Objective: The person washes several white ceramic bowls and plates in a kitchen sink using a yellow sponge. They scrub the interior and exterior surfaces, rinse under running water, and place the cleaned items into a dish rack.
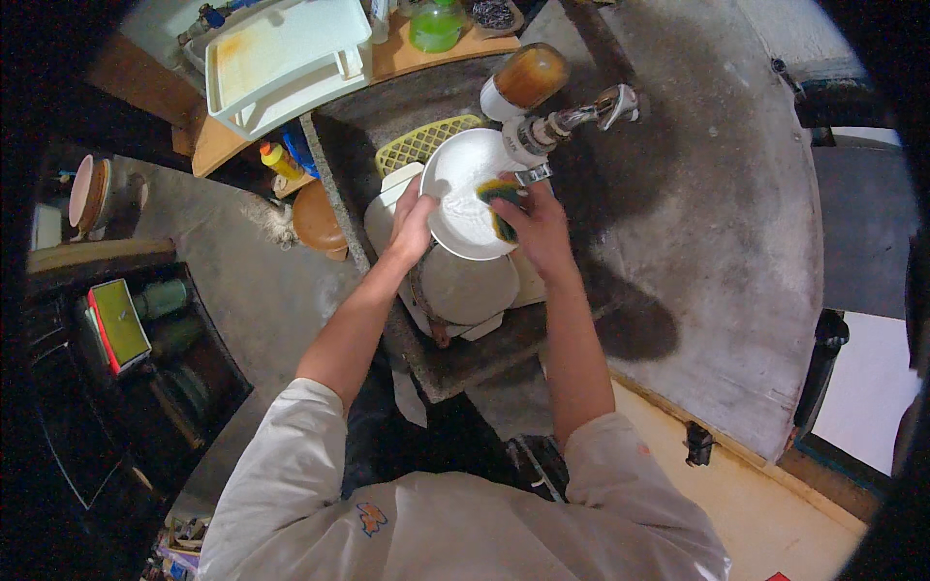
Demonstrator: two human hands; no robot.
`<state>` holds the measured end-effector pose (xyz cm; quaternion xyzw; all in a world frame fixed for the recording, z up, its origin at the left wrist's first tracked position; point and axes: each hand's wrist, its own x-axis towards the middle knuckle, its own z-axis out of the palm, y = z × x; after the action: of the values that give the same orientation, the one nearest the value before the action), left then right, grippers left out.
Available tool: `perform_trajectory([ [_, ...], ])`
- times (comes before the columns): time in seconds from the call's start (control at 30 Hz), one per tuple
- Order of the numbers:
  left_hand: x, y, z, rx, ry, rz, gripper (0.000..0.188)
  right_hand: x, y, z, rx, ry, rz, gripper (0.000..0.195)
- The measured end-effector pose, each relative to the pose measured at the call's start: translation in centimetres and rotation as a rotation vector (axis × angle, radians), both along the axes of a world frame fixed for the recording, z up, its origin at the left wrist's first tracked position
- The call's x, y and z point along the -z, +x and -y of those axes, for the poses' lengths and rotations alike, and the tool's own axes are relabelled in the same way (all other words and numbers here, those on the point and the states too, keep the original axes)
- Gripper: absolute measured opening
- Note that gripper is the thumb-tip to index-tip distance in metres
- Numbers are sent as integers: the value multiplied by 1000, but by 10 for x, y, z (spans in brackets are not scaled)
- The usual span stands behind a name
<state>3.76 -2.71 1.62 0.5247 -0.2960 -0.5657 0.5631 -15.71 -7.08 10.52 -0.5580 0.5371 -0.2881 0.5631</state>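
My left hand (413, 231) grips the left rim of a white bowl (456, 181), thumb over the inside edge. The bowl is tilted, and its inside looks wet. My right hand (543, 231) presses a green and yellow scouring sponge (503, 197) against the right part of the bowl's inside. A metal and white tap (529, 138) stands just above the bowl and partly covers its rim. Below the bowl, in the stone sink (436, 374), lies a round greyish lid or pan (471, 285) on a pale container. Both are partly hidden by the bowl and my hands.
A yellow plastic basket (410, 145) sits behind the bowl. A jar of brown content with a white lid (534, 76) stands beside the tap. On the wooden shelf (403, 54) are a white rack (287, 62) and a bottle of green liquid (436, 27). A brown basin (316, 216) lies left.
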Motion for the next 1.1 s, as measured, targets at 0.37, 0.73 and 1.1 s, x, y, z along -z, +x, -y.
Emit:
perform_trajectory([
  [0.37, 30, -4, -8, -109, 26, -21, 56, 85, 42, -4, -365, -607, -947, 23],
  [0.73, 26, 0, -3, -133, -66, -57, 62, 72, 57, 8, -606, -506, -853, 21],
  [1.1, 20, 0, -2, -134, -30, -17, 62, 82, 47, 14, -729, -709, -711, 11],
])
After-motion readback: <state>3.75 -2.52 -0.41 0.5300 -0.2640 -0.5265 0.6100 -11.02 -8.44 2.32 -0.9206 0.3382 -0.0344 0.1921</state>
